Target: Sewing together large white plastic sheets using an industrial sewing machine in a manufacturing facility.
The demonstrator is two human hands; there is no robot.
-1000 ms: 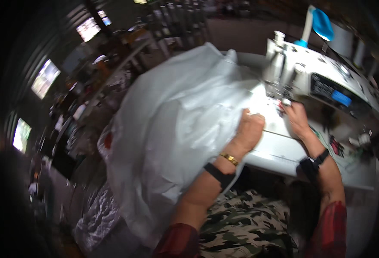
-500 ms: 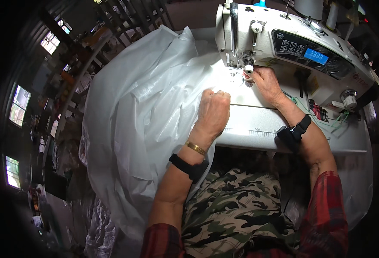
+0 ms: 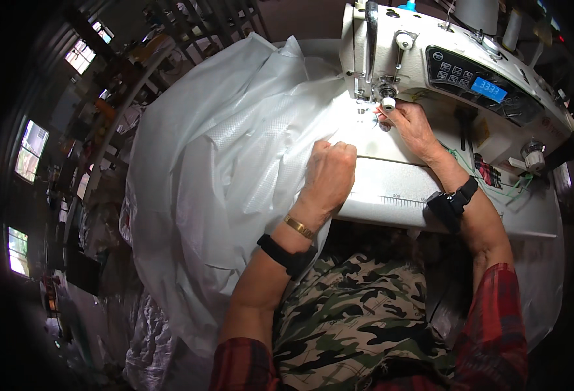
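Observation:
A big white woven plastic sheet [image 3: 235,150] lies gathered in folds to the left of the sewing machine [image 3: 456,62], one end reaching under its lit needle area. My left hand [image 3: 332,171] is closed like a fist on the sheet's right border, in front of the needle, gripping it. My right hand [image 3: 414,129] is beside the presser foot [image 3: 363,116], thumb and fingers pinched together just below the white tension knob [image 3: 388,103]. What sits between those fingertips is too small and bright to make out.
Green thread [image 3: 518,186] and a red plaid scrap [image 3: 487,171] lie on the machine bed at right. Thread cones [image 3: 476,14] stand behind the machine head. A ruled table edge [image 3: 391,201] runs in front. Crumpled clear plastic [image 3: 149,339] hangs at lower left.
The machine and both hands appear slightly farther right in the picture, as the view has shifted. Both hands keep nearly the same grip and place.

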